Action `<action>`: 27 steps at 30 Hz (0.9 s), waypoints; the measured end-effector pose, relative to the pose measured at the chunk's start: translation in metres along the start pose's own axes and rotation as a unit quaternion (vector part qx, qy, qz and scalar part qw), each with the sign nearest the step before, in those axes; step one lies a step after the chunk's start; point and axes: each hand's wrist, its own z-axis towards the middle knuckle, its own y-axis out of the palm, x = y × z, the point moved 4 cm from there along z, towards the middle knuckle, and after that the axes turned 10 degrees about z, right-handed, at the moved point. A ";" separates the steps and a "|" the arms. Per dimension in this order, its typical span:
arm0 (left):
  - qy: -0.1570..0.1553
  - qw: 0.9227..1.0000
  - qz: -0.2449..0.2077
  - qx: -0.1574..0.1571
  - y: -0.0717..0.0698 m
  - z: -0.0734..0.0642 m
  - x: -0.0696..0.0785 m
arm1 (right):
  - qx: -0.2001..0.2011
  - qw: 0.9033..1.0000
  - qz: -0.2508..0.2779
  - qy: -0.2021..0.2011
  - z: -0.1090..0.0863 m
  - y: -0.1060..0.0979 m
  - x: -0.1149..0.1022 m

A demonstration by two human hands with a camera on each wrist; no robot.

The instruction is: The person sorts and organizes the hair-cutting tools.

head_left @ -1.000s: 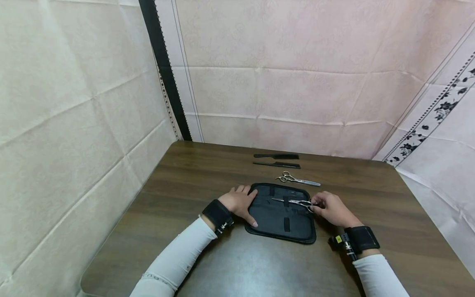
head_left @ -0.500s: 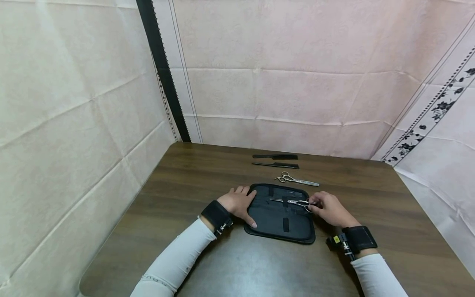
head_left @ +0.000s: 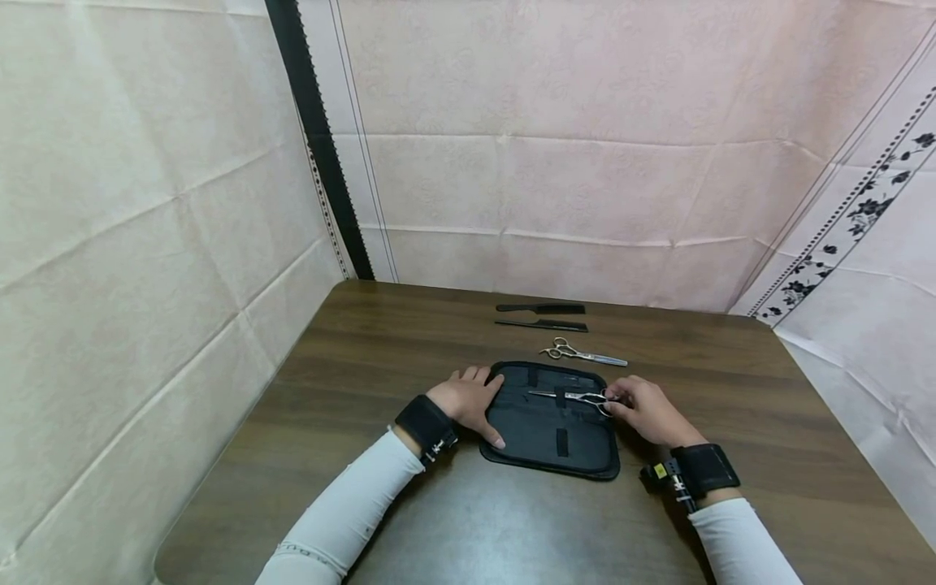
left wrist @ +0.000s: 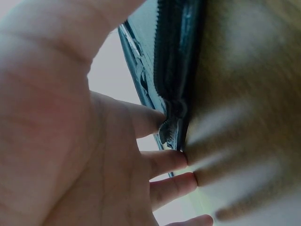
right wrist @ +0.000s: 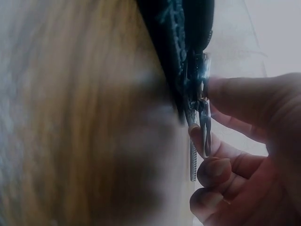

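A black zip case (head_left: 544, 447) lies opened flat on the table. At its left edge my left hand (head_left: 468, 402) rests with fingers spread, the thumb over the case and several fingertips down on the table; the left wrist view shows them beside the zipper (left wrist: 162, 61). Silver scissors (head_left: 578, 397) lie across the case, passing under a small elastic loop (head_left: 561, 397), tips pointing left. With thumb and fingers, my right hand (head_left: 647, 410) pinches their handle rings (right wrist: 204, 127) at the right edge of the case. A second elastic loop (head_left: 562, 443) sits lower on the case.
Thinning scissors (head_left: 585, 355) lie just behind the case on the wooden table (head_left: 380, 357). Farther back are two black combs, one wider (head_left: 544, 309) and one slimmer (head_left: 544, 326). Cloth-covered walls (head_left: 548, 203) stand behind and at the left.
The right hand has slid the scissors slightly leftward through the elastic loop. The left hand stays in place on the case, and the combs and thinning scissors have not moved.
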 end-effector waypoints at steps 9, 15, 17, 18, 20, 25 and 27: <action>0.000 1.000 -0.005 0.005 0.000 -0.004 -0.001 | -0.008 1.000 -0.002 0.000 0.005 0.002 0.001; -0.002 1.000 0.001 0.007 0.000 -0.003 -0.001 | -0.013 1.000 -0.002 0.000 0.007 0.002 0.001; -0.001 1.000 0.002 0.005 0.000 -0.002 0.000 | -0.016 1.000 0.000 0.005 0.008 0.003 0.001; 0.000 1.000 0.002 0.004 0.001 -0.002 0.000 | -0.019 1.000 0.001 0.008 0.008 0.003 0.001; 0.001 1.000 0.001 0.003 0.001 -0.001 0.001 | -0.024 1.000 0.005 0.017 0.008 0.004 0.002; 0.000 1.000 -0.001 0.003 0.001 -0.001 0.002 | -0.034 0.999 0.008 0.029 0.012 0.005 0.004; 0.000 1.000 0.000 0.005 0.000 -0.001 0.001 | -0.037 0.999 0.009 0.029 0.014 0.004 0.003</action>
